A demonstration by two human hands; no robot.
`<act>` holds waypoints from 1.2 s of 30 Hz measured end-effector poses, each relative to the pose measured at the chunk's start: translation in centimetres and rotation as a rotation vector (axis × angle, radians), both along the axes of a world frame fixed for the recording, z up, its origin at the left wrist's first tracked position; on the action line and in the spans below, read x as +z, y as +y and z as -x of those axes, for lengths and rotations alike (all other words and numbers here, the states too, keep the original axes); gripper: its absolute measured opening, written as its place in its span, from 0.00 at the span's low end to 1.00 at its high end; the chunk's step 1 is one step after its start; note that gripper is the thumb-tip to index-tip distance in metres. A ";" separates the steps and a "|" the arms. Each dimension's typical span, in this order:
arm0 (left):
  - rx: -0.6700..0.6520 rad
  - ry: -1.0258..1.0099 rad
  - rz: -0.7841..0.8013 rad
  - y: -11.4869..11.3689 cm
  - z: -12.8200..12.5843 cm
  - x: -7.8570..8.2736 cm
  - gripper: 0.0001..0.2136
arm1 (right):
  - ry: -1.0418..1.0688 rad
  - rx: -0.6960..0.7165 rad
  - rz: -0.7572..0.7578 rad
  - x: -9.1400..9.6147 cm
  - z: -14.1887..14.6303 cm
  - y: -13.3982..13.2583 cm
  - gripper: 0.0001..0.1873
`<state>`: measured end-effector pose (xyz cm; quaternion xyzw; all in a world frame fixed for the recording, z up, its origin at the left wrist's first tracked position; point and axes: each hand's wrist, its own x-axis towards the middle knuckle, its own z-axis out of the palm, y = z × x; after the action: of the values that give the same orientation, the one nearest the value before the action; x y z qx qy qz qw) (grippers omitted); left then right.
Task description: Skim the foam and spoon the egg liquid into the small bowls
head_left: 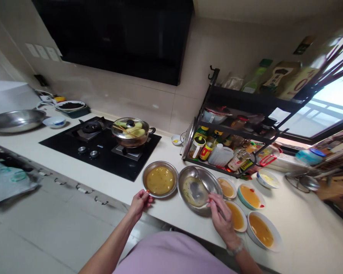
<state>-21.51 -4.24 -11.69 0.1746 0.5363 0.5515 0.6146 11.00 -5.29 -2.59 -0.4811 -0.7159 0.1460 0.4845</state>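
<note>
Small steel bowl (173, 173): sitting on the surface (308, 228), holding soup (160, 182).
Left hand (140, 203): its grip is pinching the near rim.
Ladle (194, 174): leaning in the big steel bowl (215, 183).
Right hand (221, 217): its grip is curling around the handle.
Pale bowls (277, 238): standing farther right.

We see daylight from the window (328, 110) at right, nearly washed out; soft glints mark the dimmer wall (148, 101), upper bottles (254, 78) blur, and wide-angle distortion stretches the edges.
</note>
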 end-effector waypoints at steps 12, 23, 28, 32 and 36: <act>0.001 -0.002 -0.023 0.1 0.0 -0.6 0.19 | 0.125 0.241 0.259 -0.7 8.2 2.3 0.12; -0.013 -0.011 -0.012 0.1 0.0 -0.1 0.20 | 0.787 -0.105 0.568 -1.5 7.9 3.4 0.16; -0.010 -0.009 -0.001 0.0 0.1 0.0 0.19 | 0.878 -0.120 0.585 -0.8 8.0 2.8 0.16; -0.011 -0.014 0.001 0.0 0.1 0.0 0.20 | 0.940 -0.133 0.607 -0.4 7.9 2.6 0.15; -0.012 -0.016 -0.006 0.1 0.1 0.1 0.20 | 0.985 -0.130 0.623 0.0 7.6 2.4 0.14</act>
<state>-21.60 -4.18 -11.61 0.1753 0.5286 0.5507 0.6218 3.44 -2.84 -2.57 -0.5191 -0.2986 0.5260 0.6040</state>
